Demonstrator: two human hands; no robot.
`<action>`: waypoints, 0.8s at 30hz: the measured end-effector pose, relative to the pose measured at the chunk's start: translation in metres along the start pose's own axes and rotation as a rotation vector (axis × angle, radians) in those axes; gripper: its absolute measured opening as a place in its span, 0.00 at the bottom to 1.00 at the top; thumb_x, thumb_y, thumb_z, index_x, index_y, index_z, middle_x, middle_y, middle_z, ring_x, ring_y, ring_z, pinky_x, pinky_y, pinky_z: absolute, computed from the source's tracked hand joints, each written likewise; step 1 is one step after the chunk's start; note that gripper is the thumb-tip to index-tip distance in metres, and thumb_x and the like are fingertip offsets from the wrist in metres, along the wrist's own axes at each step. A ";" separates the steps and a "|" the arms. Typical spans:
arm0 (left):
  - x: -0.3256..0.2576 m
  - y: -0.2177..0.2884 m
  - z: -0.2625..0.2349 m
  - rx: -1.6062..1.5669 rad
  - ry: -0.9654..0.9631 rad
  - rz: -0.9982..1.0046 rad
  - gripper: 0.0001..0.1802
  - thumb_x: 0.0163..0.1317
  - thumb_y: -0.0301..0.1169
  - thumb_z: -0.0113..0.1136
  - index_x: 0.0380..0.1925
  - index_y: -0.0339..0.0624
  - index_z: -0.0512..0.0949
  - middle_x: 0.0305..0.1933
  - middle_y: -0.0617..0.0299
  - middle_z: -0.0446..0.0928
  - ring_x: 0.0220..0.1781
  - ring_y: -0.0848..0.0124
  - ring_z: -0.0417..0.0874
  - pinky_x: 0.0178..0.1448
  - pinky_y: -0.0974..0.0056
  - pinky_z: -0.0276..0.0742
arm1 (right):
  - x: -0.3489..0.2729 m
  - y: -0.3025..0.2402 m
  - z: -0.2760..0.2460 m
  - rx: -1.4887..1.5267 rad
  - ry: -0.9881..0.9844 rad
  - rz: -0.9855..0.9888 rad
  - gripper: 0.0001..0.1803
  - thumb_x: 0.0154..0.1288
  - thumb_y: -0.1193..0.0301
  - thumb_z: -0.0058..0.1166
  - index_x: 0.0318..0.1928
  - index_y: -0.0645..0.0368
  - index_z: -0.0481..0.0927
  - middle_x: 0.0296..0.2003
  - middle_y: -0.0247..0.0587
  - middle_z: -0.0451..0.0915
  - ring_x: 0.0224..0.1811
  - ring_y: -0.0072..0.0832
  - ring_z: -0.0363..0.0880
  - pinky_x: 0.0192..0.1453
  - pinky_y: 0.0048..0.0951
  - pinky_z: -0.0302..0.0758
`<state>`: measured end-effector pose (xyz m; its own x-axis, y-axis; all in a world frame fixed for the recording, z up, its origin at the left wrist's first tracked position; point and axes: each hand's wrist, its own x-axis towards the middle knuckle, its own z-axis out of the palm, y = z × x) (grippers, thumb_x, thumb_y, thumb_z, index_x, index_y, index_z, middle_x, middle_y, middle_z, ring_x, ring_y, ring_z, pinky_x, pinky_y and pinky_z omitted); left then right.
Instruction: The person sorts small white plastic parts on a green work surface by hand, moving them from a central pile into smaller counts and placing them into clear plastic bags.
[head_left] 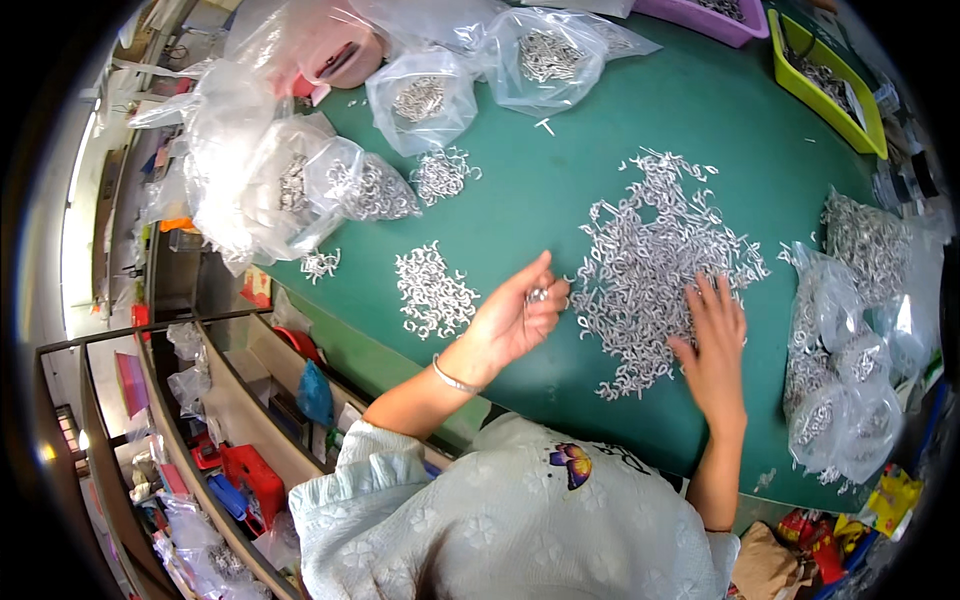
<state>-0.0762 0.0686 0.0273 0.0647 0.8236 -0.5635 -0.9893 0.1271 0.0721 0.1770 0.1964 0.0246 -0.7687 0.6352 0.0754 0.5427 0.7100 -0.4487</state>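
A large spread heap of small silver, curved hook-like metal pieces (645, 260) lies on the green tabletop. My left hand (515, 315) is just left of the heap, palm partly up, its fingers curled round a few of the same shiny metal pieces (538, 295). On the heap's right side my right hand (716, 340) rests palm down, fingers spread over the pieces. Whether a piece is under its fingertips is hidden. A smaller heap of metal pieces (432, 292) lies left of my left hand, apart from the big one.
Clear bags of metal pieces (545, 60) stand along the far edge, and more bags (370, 190) at the left. Beside two little piles sits a pink bowl (345, 55). Filled bags (845, 350) crowd the right edge. A yellow-green bin (830, 85) and a purple bin (715, 20) are far right.
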 end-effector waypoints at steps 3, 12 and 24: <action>-0.005 -0.022 -0.009 -0.043 -0.051 -0.023 0.09 0.73 0.31 0.47 0.47 0.37 0.69 0.31 0.66 0.64 0.24 0.82 0.62 0.22 0.79 0.60 | -0.013 -0.018 -0.006 0.069 -0.094 0.051 0.36 0.55 0.63 0.64 0.63 0.61 0.68 0.70 0.45 0.59 0.75 0.45 0.49 0.74 0.53 0.47; -0.019 -0.059 -0.013 -0.197 -0.007 -0.039 0.14 0.64 0.21 0.47 0.49 0.33 0.70 0.40 0.59 0.70 0.36 0.73 0.69 0.39 0.69 0.71 | -0.050 -0.057 0.004 0.096 -0.211 -0.061 0.36 0.54 0.61 0.65 0.62 0.61 0.70 0.69 0.48 0.59 0.74 0.49 0.50 0.72 0.58 0.46; -0.023 -0.076 0.005 0.165 0.110 -0.112 0.09 0.67 0.23 0.47 0.46 0.36 0.71 0.25 0.69 0.60 0.25 0.80 0.59 0.27 0.74 0.57 | 0.018 -0.034 0.041 -0.062 0.190 0.036 0.30 0.63 0.59 0.57 0.63 0.59 0.69 0.68 0.49 0.59 0.71 0.52 0.53 0.70 0.56 0.51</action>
<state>-0.0019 0.0427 0.0388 0.1490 0.7351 -0.6614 -0.9413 0.3102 0.1327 0.1305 0.1708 0.0046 -0.6737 0.7024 0.2297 0.5934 0.6994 -0.3985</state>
